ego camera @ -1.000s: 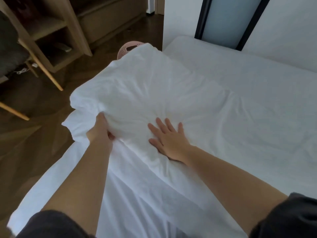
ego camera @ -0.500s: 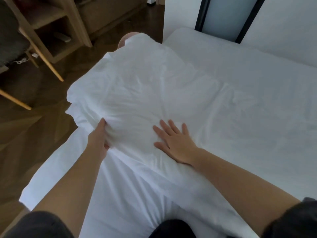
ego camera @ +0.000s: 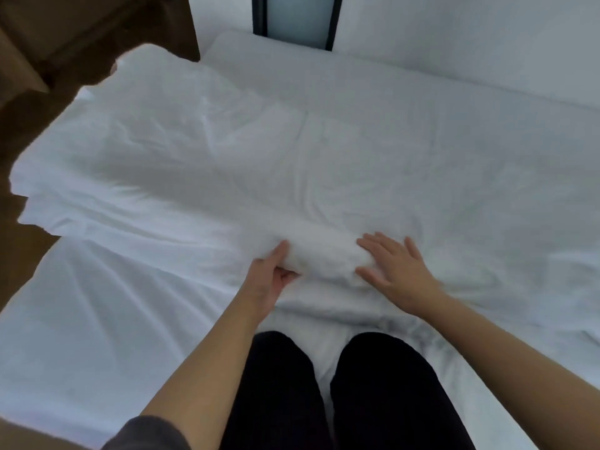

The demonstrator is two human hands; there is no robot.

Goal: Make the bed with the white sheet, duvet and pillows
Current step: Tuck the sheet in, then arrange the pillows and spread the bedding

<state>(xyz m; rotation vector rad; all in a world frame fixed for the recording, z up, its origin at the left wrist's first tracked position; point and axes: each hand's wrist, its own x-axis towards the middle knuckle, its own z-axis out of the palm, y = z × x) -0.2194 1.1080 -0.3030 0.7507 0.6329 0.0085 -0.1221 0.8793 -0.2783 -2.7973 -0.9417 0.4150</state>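
Left grip (ego camera: 271, 280): it is clenched on the near edge of the folded duvet (ego camera: 181, 151), with the thumb laid on top and the fingers tucked under the fold. The edge seems to be taken this way so that it can be lifted or pulled.
Right grip (ego camera: 394, 276): it is released and laid flat on the duvet, fingers spread, just beside the left grip. It is judged that the bundle is pressed down here so that it is not dragged while the other side is handled.
Duvet: it lies as a thick folded bundle on the left part of the bed (ego camera: 454, 92), on top of the sheet (ego camera: 91, 336). Its far left corners are hung past the bed edge, over the floor (ego camera: 16, 131).
Sheet: it is already spread over the bed, with a few creases. The knees (ego camera: 282, 384) are rested on it, which gives reach to the middle.
Pillows: none can be told with certainty.
Step in hand: the duvet is probably about to be unfolded.
Progress: about 1 of 3 parts appears done.
Risk: the overhanging side could be pulled to the floor by its weight.
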